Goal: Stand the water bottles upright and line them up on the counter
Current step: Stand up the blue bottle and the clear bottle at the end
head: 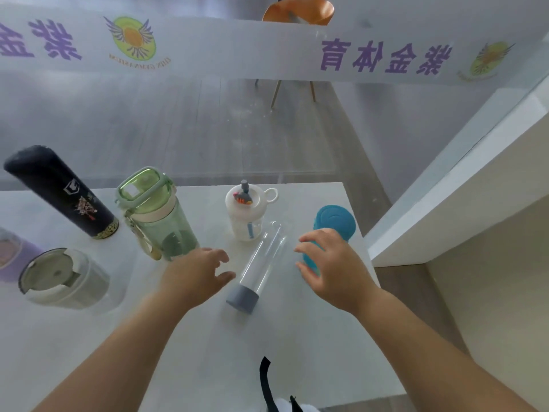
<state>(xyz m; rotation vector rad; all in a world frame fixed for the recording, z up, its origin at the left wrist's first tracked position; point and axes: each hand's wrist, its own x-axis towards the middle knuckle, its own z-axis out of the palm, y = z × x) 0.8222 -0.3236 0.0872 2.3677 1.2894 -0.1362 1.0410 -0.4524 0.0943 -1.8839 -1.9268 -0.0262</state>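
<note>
Neither hand grips anything. The left hand (197, 273) hovers with fingers spread, just left of a clear bottle (261, 264) lying on its side. The right hand (328, 267) is also spread wide, its fingers close against a blue bottle (334, 226); whether they touch it cannot be told, and the hand hides the bottle's lower part.

Everything rests on a white counter (297, 337). Behind it runs a frosted glass wall (208, 114) with a white band bearing purple Chinese characters, mirrored, and round yellow-green winged logos; small lettering under the logos is too blurred to read. A wooden-legged orange chair (298, 13) shows faintly through the glass.

At far left stands a tall black flask (59, 193) with a small white emblem and a red-and-white design, too small to make out. Beside it stands a green translucent bottle (157, 212) with a flip lid and a strap. A grey-white mug (64, 278) with a lid sits in front, and a purple bottle (15, 254) is cut off at the left edge. Behind the clear bottle stands a small white bottle (248, 212) with a loop handle and a figure on its lid.

The clear bottle lies between the two hands, its grey cap (243, 298) pointing toward the viewer. A black strap (266, 382) hangs at the bottom edge.
</note>
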